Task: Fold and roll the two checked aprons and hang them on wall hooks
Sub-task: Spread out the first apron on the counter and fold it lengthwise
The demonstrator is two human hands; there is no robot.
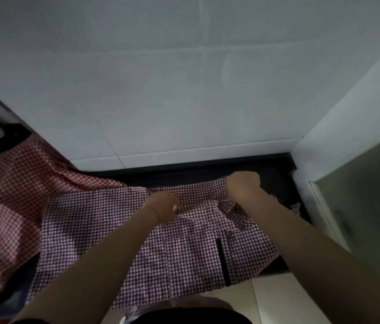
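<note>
Left hand (164, 206) and right hand (242, 184), each a curled grip pinching the far edge of the purple checked apron (119, 232), which lies spread on the dark surface (277, 181). The red checked apron (13, 197) lies crumpled just beside it, overlapped, below the white wall (184, 90).

Red checked apron (9, 195) cut off at left edge, fingers of right hand (242, 187) hidden

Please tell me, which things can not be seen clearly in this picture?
- Head view: the fingertips of the left hand and right hand are hidden; both fists curl into the purple checked apron.
- The red checked apron is cut off by the left edge.
- No wall hooks are in view.
</note>
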